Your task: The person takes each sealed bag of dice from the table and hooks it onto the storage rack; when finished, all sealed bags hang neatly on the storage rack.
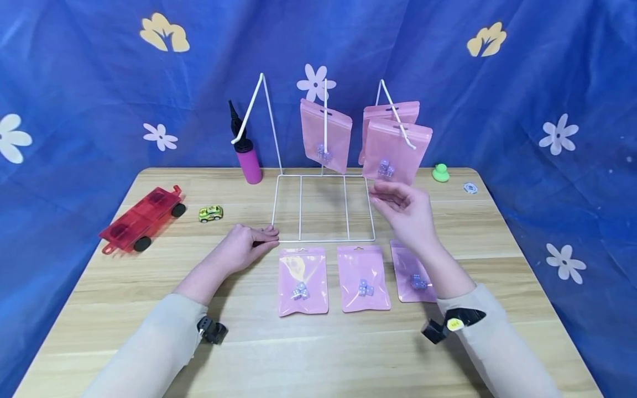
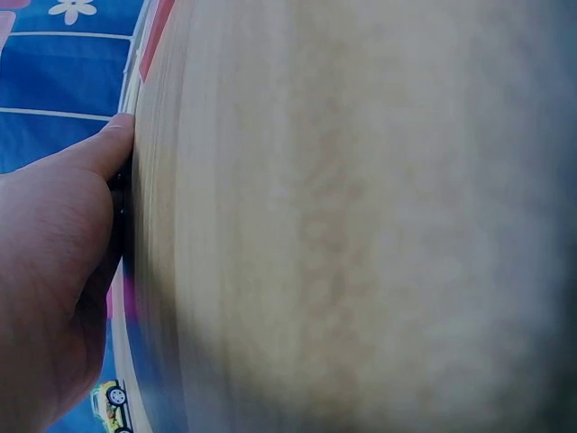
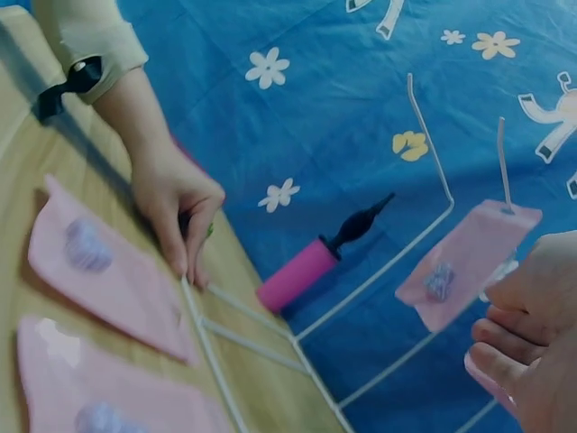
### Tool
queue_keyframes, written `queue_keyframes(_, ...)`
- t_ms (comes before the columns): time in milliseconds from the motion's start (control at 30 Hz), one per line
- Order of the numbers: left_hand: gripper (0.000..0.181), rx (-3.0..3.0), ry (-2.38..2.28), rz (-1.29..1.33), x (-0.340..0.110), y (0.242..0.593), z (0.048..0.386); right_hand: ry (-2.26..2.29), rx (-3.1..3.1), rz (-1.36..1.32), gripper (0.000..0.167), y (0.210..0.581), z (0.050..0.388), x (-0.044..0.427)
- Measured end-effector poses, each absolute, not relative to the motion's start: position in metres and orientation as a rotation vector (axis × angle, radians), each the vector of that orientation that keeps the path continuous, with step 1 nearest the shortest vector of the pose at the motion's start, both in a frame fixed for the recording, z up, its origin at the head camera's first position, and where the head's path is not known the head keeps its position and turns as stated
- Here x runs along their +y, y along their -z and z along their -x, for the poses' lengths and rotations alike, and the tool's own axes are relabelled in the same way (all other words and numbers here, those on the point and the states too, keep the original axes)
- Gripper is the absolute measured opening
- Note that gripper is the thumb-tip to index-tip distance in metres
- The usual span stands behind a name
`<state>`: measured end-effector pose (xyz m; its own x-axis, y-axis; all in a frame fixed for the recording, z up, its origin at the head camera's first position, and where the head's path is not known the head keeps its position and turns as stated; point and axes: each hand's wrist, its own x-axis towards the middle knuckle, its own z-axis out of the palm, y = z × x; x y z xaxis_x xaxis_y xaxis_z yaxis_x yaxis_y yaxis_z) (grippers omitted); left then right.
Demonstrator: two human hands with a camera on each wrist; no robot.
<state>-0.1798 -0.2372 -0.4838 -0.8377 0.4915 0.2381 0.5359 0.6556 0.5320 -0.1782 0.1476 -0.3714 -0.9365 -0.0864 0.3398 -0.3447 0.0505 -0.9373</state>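
Note:
A white wire rack [image 1: 323, 241] stands on the table, its front left corner pinched by my left hand [image 1: 244, 246]. One pink bag [image 1: 325, 135] of dice hangs on the middle hook; two more are on the right hook, the front bag [image 1: 397, 149] overlapping the other. Just below that front bag is my right hand [image 1: 405, 213], fingers loosely bent; whether they touch its lower edge cannot be told. The left hook [image 1: 249, 108] is bare. Three pink bags lie before the rack: left [image 1: 286, 282], middle [image 1: 350, 282] and right [image 1: 404, 271], partly behind my right forearm.
A red toy wagon [image 1: 144, 215] and a small yellow-green car [image 1: 211, 214] are at the left. Behind the rack's left side stands a magenta pump [image 1: 250, 166]. A green duck [image 1: 440, 173] and a poker chip [image 1: 470, 188] lie back right, before the blue curtain.

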Motion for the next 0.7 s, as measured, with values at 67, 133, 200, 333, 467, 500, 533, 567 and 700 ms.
queue_keyframes(67,0.02,-2.791,0.933,0.869,-0.237,0.484,0.18,-1.961,-2.197,-0.444,0.028,0.376,0.172,0.16)
queue_keyframes(133,0.02,-2.791,0.933,0.871,-0.237,0.483,0.18,-1.928,-2.258,-0.438,0.027,0.38,0.166,0.171)
queue_keyframes(200,0.02,-2.79,0.933,0.874,-0.237,0.483,0.179,-1.899,-2.311,-0.423,0.028,0.385,0.16,0.183)
queue_keyframes(333,0.02,-2.787,0.933,0.876,-0.236,0.482,0.179,-1.852,-2.402,-0.383,0.028,0.393,0.15,0.206)
queue_keyframes(467,0.02,-2.788,0.932,0.874,-0.235,0.482,0.179,-1.804,-2.48,-0.36,0.029,0.402,0.142,0.226)
queue_keyframes(500,0.02,-2.789,0.931,0.873,-0.235,0.482,0.179,-1.793,-2.496,-0.355,0.029,0.404,0.14,0.231)
queue_keyframes(533,0.02,-2.79,0.93,0.871,-0.235,0.482,0.179,-1.778,-2.515,-0.348,0.029,0.407,0.138,0.235)
queue_keyframes(567,0.019,-2.791,0.931,0.871,-0.235,0.483,0.179,-1.763,-2.532,-0.339,0.029,0.409,0.136,0.239)
queue_keyframes(700,0.019,-2.795,0.929,0.866,-0.236,0.483,0.179,-1.696,-2.609,-0.287,0.031,0.417,0.13,0.255)
